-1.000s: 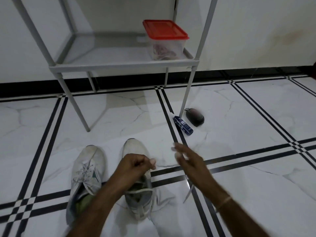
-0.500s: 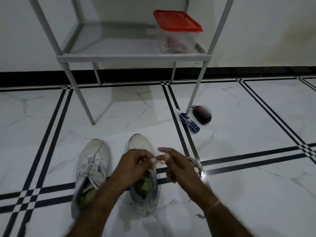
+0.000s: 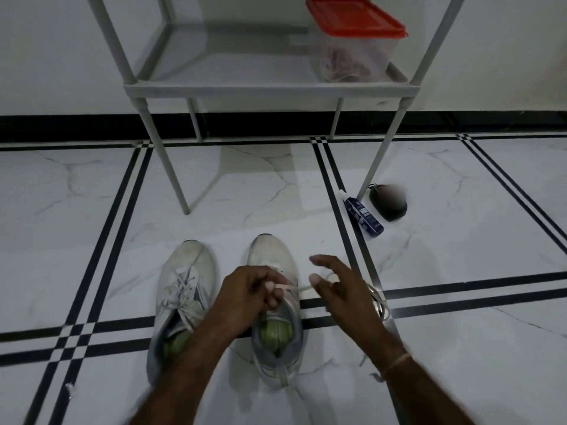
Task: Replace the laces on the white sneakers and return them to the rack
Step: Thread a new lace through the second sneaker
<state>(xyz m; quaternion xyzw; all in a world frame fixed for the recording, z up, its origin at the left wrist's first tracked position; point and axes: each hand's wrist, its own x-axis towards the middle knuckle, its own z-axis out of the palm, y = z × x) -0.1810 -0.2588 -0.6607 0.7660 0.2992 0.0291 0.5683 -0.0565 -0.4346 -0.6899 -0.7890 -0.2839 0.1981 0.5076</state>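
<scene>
While both sneakers stand on the tiled floor [image 3: 460, 271], near the person and well apart from the rack [image 3: 264, 87], little of the task can be judged finished. A lace [image 3: 299, 288] is pinched by the left hand [image 3: 248, 292] over the throat of the right sneaker [image 3: 271, 253] and is stretched rightward toward the right hand [image 3: 340, 289], whose fingers are spread apart with nothing clamped. Whether this lace is being drawn out or threaded in cannot be told. The left sneaker [image 3: 184, 280] is seen loosely laced, and whether those laces are old or new is not shown. The lacing and the return to the far rack, where a red-lidded container [image 3: 352, 41] is kept, are judged to remain.
</scene>
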